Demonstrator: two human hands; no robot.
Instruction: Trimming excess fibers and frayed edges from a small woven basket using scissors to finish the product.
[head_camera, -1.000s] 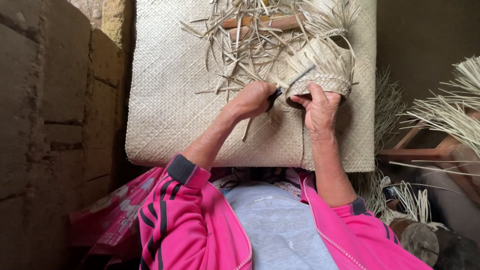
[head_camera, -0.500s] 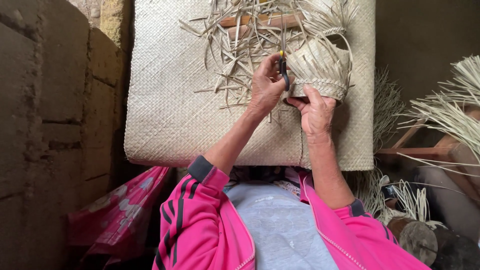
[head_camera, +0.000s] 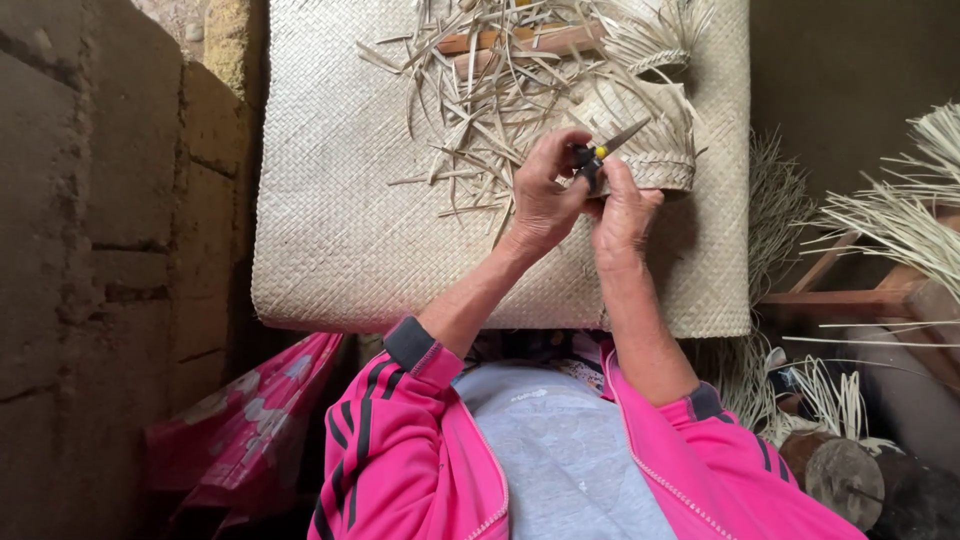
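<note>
- Left hand (head_camera: 543, 195) closed in a grip on the scissors (head_camera: 600, 152): dark handles with a small yellow dot, thin metal blades parted and pointing toward 2 o'clock.
- Right hand (head_camera: 622, 205) just beside the left at 3 o'clock, touching it; fingers pinched on the lower rim of the woven palm piece (head_camera: 655, 140), next to the scissor handles.
- Woven palm piece: pale straw colour, curved, with a tight braided rim band and loose unwoven strip ends fanning up. It lies on the mat at 1 o'clock from the hands, the blades over its surface.
- Woven mat (head_camera: 340, 210): large, flat, rectangular, fine diagonal plait, dry beige fibre, spread under everything.
- Cut palm strips (head_camera: 470, 100): flat, narrow, stiff scraps in a messy pile at 11 o'clock of the hands.
- Wooden slat (head_camera: 520, 42): reddish-brown, at 12 o'clock, half buried under the strips.
- Pink jacket sleeves (head_camera: 400, 430) with dark stripes and cuffs.
- Rough earthen block wall (head_camera: 90, 200) at 9 o'clock.
- Loose palm fibre bundle (head_camera: 900, 225) at 3 o'clock, off the mat.
</note>
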